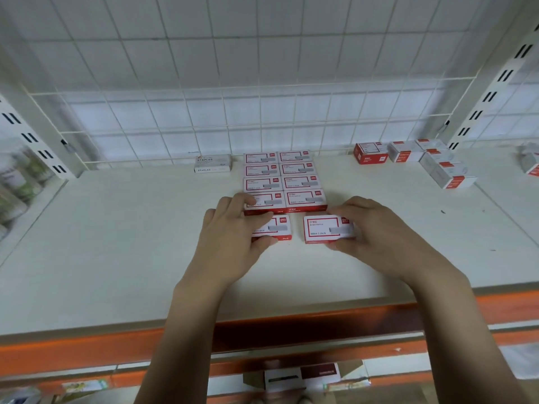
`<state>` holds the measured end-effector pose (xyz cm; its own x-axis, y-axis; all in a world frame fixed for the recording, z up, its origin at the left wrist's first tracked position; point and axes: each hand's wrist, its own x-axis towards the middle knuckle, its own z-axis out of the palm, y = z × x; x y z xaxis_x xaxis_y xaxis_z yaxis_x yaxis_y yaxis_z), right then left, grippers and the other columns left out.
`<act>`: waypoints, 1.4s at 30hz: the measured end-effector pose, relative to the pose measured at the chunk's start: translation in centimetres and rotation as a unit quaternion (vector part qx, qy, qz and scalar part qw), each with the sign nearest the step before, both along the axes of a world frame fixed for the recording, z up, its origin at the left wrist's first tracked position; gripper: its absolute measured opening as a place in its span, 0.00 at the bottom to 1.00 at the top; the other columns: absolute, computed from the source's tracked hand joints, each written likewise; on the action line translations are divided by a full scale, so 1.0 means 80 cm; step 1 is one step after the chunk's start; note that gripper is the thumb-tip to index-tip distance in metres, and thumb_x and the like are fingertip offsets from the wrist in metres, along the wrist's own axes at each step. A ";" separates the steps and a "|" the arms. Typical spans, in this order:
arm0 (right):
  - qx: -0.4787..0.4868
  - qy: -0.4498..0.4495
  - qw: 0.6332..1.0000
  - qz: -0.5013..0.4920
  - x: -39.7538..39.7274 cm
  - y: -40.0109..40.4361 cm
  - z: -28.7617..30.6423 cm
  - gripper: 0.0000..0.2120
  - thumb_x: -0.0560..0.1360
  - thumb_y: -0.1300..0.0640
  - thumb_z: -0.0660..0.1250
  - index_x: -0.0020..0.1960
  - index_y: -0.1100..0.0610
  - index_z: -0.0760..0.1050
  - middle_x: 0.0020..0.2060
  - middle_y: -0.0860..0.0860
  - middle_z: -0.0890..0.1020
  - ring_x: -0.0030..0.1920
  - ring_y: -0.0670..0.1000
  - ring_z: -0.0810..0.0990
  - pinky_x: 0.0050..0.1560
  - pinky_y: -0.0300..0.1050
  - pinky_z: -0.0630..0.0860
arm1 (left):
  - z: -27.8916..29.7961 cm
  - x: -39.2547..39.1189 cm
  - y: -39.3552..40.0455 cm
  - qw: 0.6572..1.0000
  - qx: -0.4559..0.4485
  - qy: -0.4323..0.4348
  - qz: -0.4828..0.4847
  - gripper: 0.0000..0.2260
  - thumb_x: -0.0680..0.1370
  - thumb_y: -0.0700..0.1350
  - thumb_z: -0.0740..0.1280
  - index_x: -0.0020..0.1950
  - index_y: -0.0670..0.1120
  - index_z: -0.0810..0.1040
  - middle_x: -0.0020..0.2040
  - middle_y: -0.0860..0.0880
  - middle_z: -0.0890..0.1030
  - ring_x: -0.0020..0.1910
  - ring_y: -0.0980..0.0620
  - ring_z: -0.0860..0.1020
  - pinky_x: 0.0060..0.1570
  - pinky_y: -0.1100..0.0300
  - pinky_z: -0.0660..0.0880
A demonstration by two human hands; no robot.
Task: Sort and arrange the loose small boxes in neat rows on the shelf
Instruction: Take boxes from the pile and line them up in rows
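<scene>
Fingers point(347, 205) of right hand point(379, 237) pinching a red-white box point(323, 228); left hand point(230, 231) gripping another box point(280, 228), mid-frame, just below the stacked rows point(284, 180); loose boxes point(414, 158) upper right.

Head-worn view, forward and down, close above the shelf point(116, 258).

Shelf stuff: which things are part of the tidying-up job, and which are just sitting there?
Part of the job:
left hand and right hand, each holding a red-and-white box
neat block of boxes
loose boxes at the right
shelf

Just lying about:
grey staples box
bottles on the left
</scene>
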<state>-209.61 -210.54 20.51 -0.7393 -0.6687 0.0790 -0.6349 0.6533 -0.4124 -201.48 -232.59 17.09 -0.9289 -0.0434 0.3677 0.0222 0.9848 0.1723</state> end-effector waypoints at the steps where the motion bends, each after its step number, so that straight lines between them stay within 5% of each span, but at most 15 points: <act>1: 0.001 -0.002 1.000 -0.001 0.001 0.000 0.000 0.23 0.71 0.53 0.71 0.65 0.48 0.72 0.51 0.43 0.73 0.56 0.48 0.72 0.56 0.38 0.67 | 0.001 -0.001 0.000 1.000 -0.006 0.001 0.005 0.17 0.65 0.56 0.69 0.49 0.50 0.84 0.51 0.43 0.79 0.45 0.40 0.78 0.39 0.49 0.73; 6: 0.003 -0.014 1.000 0.004 0.003 0.000 -0.001 0.23 0.71 0.53 0.71 0.65 0.45 0.71 0.53 0.44 0.73 0.55 0.45 0.70 0.56 0.35 0.65 | 0.000 -0.006 -0.002 1.000 -0.013 -0.010 0.013 0.17 0.63 0.50 0.78 0.49 0.48 0.83 0.52 0.42 0.79 0.46 0.38 0.78 0.41 0.48 0.74; 17: 0.025 -0.053 0.998 0.000 -0.001 -0.009 0.002 0.23 0.72 0.53 0.70 0.66 0.46 0.70 0.57 0.45 0.73 0.59 0.45 0.70 0.62 0.37 0.66 | -0.001 -0.007 -0.001 0.999 0.009 -0.029 0.037 0.18 0.66 0.51 0.76 0.54 0.50 0.82 0.56 0.42 0.78 0.51 0.38 0.76 0.46 0.45 0.73; 25: 0.018 -0.066 0.998 0.005 -0.001 -0.021 0.002 0.22 0.73 0.52 0.69 0.66 0.46 0.71 0.53 0.42 0.71 0.57 0.43 0.69 0.55 0.30 0.62 | 0.006 0.003 -0.002 0.996 0.036 -0.068 0.040 0.27 0.73 0.63 0.60 0.70 0.55 0.68 0.70 0.47 0.66 0.67 0.44 0.63 0.62 0.49 0.62; 29: 0.009 0.005 1.000 -0.010 0.005 -0.022 -0.006 0.22 0.73 0.52 0.69 0.66 0.51 0.72 0.61 0.48 0.74 0.62 0.51 0.71 0.63 0.40 0.65 | 0.019 0.008 -0.007 0.993 0.072 -0.066 0.060 0.28 0.74 0.62 0.59 0.71 0.52 0.67 0.70 0.47 0.66 0.68 0.45 0.61 0.63 0.49 0.61; 42: -0.040 0.095 0.995 -0.001 0.013 -0.036 -0.028 0.13 0.70 0.66 0.71 0.53 0.60 0.81 0.52 0.57 0.81 0.54 0.62 0.78 0.58 0.50 0.72 | 0.034 0.014 -0.007 0.992 0.106 -0.060 0.034 0.22 0.76 0.51 0.65 0.69 0.47 0.70 0.66 0.46 0.71 0.63 0.43 0.67 0.60 0.50 0.65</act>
<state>-208.54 -213.40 18.25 -0.7067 -0.6536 0.2709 -0.7057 0.6238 -0.3360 -200.39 -233.18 19.80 -0.9578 -0.1720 0.2305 -0.0763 0.9247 0.3731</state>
